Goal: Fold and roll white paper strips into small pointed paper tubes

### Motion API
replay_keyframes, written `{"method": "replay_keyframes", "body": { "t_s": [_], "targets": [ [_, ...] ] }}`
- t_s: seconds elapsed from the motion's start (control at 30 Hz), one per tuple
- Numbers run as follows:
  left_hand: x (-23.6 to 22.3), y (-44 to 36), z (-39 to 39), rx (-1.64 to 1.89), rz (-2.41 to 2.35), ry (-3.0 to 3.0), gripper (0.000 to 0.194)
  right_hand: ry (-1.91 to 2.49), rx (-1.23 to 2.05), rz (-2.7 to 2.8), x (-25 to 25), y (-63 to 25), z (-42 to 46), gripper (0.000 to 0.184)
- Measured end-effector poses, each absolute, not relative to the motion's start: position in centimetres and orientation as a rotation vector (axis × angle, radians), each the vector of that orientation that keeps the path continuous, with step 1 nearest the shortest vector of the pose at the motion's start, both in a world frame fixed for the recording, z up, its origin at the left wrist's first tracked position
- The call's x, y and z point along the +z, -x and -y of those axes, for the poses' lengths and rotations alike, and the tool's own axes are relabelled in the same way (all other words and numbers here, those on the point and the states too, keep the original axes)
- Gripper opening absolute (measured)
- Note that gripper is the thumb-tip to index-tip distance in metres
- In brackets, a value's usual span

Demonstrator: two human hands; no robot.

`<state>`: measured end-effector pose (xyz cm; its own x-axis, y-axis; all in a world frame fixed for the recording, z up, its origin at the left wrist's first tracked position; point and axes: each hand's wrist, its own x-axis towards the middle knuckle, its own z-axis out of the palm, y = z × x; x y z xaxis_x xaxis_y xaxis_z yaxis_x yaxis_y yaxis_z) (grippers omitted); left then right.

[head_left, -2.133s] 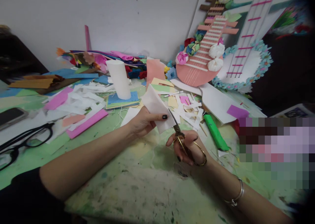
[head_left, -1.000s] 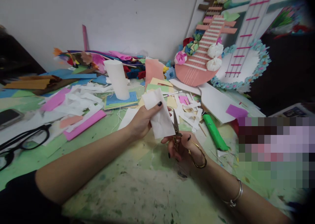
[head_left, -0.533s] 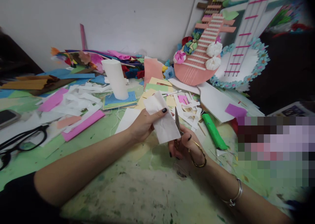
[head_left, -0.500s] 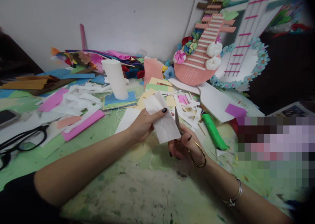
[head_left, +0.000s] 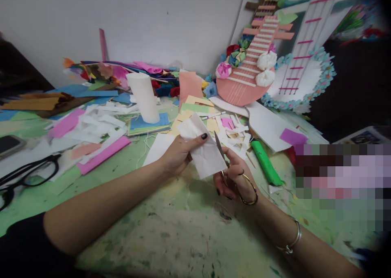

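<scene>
Between the thumb and fingers of my left hand (head_left: 180, 151) is a small white sheet of paper (head_left: 203, 155), held up over the table. A faint crease runs across it. My right hand (head_left: 235, 170) is closed around the handles of gold-handled scissors (head_left: 219, 143). Their blades point up and away, close along the paper's right edge. I cannot tell whether the blades touch the paper. Behind my left hand a white sheet (head_left: 157, 147) lies on the table.
A white cylinder (head_left: 143, 98) stands on stacked coloured paper. White paper strips (head_left: 94, 125), black glasses (head_left: 33, 172) and a phone (head_left: 11, 145) lie left. To the right are a green roll (head_left: 265, 164) and a paper-craft lute (head_left: 244, 80) against the wall.
My right hand has shifted slightly right with the scissors, and the blades now lean more to the left. The paper in my left hand has barely moved.
</scene>
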<state>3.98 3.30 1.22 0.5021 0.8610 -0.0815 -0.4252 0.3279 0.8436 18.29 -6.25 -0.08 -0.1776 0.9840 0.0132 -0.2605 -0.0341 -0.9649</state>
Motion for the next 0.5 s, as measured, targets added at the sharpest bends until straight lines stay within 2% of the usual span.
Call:
{"method": "replay_keyframes", "body": {
  "t_s": [0.5],
  "targets": [
    [2.6, -3.2, -4.3, 0.897, -0.515, -0.893, 0.036, 0.993, 1.495, 1.198, 0.0, -18.5, 5.9, 0.082]
  ]
}}
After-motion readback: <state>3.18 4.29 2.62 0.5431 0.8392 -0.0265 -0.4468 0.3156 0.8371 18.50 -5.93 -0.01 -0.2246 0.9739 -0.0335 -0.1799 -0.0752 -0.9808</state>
